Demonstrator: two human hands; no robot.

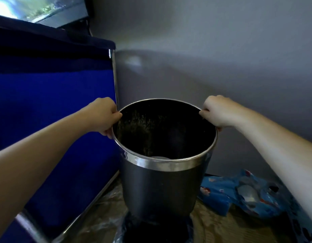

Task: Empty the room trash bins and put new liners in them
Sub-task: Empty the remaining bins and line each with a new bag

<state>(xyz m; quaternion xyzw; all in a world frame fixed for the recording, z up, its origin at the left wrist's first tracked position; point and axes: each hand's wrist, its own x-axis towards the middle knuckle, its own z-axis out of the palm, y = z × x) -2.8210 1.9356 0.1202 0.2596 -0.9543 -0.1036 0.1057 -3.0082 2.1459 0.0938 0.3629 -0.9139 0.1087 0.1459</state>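
Against the grey wall [213,50], at left, a tall blue fabric panel [55,102] with a metal edge. Just beside it, at centre, a dark round trash bin [160,188], upright, its inside black and speckled. Low on the right, near the bin's foot, a crumpled blue printed packet [243,193]. On opposite sides of the shiny rim [165,163], left hand [104,116] and right hand [216,111], each gripping it with curled fingers.

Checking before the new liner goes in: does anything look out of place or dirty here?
Yes. A crumpled blue wrapper lies outside the bin, to its right, and pale specks cling to the bin's inner wall.
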